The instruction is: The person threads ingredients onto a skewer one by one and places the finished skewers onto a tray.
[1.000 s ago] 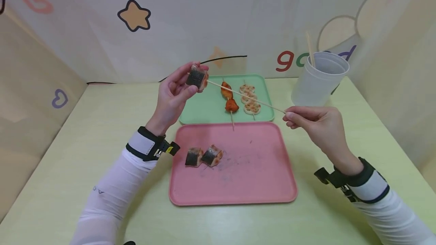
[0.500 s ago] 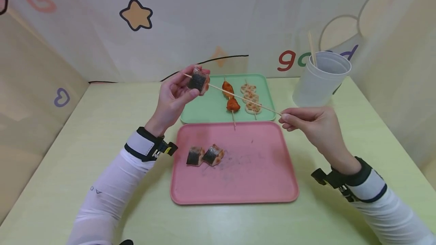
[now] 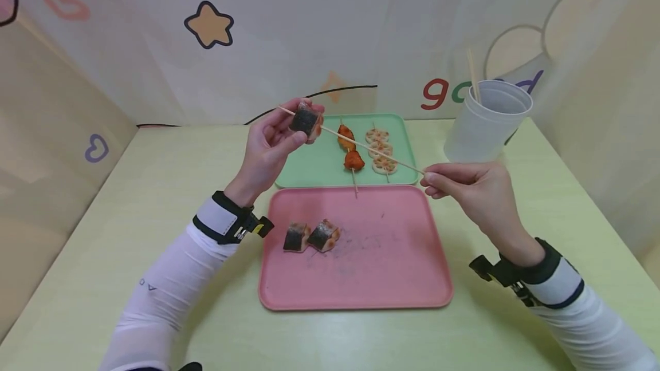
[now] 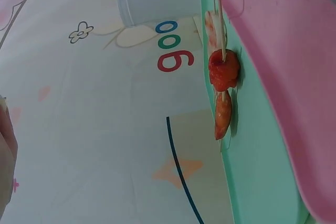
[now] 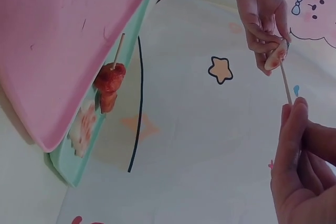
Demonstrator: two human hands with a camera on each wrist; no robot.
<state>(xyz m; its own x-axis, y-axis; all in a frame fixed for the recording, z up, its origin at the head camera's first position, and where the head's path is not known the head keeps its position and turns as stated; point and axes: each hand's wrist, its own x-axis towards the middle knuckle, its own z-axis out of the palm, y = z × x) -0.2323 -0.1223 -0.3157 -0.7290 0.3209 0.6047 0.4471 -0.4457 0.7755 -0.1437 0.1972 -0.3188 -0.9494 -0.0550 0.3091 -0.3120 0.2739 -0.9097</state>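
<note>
My left hand [image 3: 264, 150] holds a piece of dark-skinned fish [image 3: 304, 121] between thumb and fingers, raised above the green tray's left side. A thin bamboo skewer [image 3: 372, 149] runs through the fish, and its tip sticks out on the left. At the skewer's other end, my right hand [image 3: 479, 192] pinches it between thumb and fingertips. The right wrist view shows the fish's pale edge [image 5: 275, 57] in the left hand, with the skewer [image 5: 286, 83] leading back to the right fingers. Two more fish pieces [image 3: 323, 236] lie side by side on the pink tray [image 3: 381, 279].
Behind the pink tray is a green tray [image 3: 304, 170]. It bears a skewer of orange-red meat chunks [image 3: 353, 160] and a skewer of lotus root slices [image 3: 384, 164]. A translucent cup [image 3: 476, 136] with bamboo sticks [image 3: 473, 76] stands at the back right, near the patterned backdrop.
The skewer has slid further left through the fish, so more of its tip shows beyond it. My right hand has shifted slightly left along with it.
</note>
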